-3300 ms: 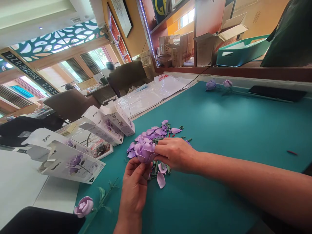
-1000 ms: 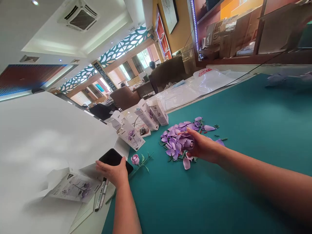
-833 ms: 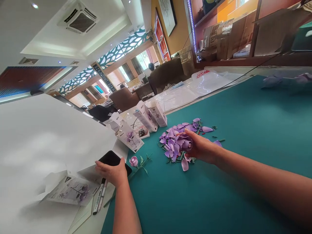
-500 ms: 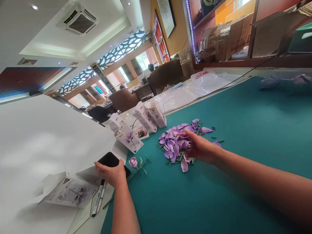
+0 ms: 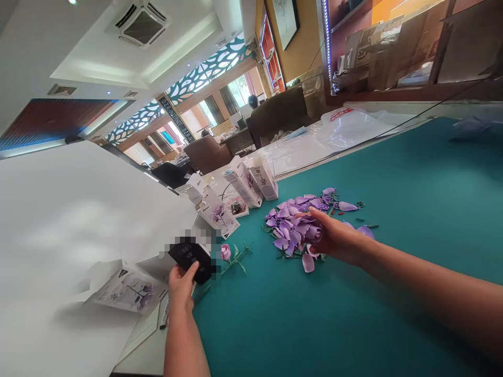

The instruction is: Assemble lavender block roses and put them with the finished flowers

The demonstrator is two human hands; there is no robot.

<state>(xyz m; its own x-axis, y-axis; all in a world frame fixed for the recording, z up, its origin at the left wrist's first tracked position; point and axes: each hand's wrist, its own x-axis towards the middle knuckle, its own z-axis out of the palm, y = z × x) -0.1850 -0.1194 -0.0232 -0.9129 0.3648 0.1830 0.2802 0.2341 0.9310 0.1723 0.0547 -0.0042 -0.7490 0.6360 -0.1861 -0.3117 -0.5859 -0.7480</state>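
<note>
My left hand is closed on the near edge of a black phone, tilted up at the left side of the table; its surroundings are pixelated. Purple petals show between the fingers of my right hand, which is wrapped around a purple toy rose. Beneath and beside that rose lies a heap of loose purple petals with green pieces among them. One pale pink petal sits at the heap's near edge. Between my hands lies a small pink rosebud with a green stem and leaves.
Several white flower-picture boxes stand along the far left table edge. Another such box lies by the white panel, near a dark-capped marker. Clear plastic sheeting runs behind the green mat.
My left hand has shifted its grip to the phone's near edge, and the phone is tilted up with faint text lit on it. My right hand keeps the rose. The view has swung left.
</note>
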